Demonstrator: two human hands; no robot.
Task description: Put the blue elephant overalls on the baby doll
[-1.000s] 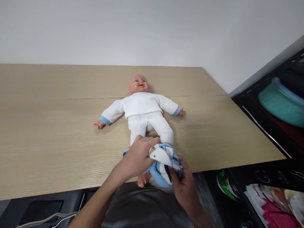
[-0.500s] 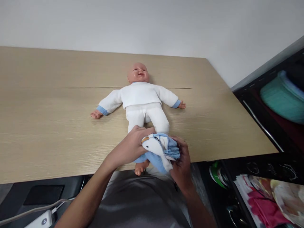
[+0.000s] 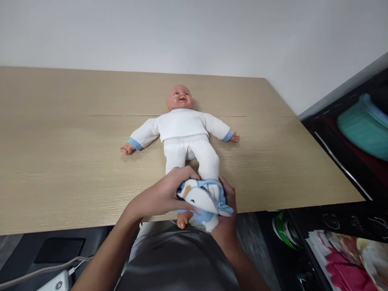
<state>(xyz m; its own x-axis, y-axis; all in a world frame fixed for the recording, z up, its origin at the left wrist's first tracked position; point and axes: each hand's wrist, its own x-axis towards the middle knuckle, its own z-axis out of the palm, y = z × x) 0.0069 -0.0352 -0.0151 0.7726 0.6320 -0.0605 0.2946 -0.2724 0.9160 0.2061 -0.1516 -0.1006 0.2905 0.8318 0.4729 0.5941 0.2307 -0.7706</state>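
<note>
A baby doll (image 3: 184, 124) in a white top and white trousers lies on its back on the table (image 3: 91, 173), its legs toward me. My left hand (image 3: 163, 194) grips the near edge of a soft blue-and-white cloth piece (image 3: 201, 200) with a bird-like face and an orange beak. On its other side my right hand (image 3: 226, 224) holds the same cloth, its fingers partly behind it. The cloth is bunched over the lower end of one of the doll's legs, hiding that foot. The doll's other bare foot (image 3: 183, 220) shows below my left hand at the table's edge.
A white wall (image 3: 182, 36) rises behind the table. To the right, a dark shelf holds a teal container (image 3: 363, 127), with a pink cloth (image 3: 348, 268) lower down. At lower left are a white device (image 3: 56, 283) and a cable (image 3: 39, 273).
The blue-and-white cloth has turned and lies flatter between my hands. My left thumb has come across its front. The view has shifted slightly.
</note>
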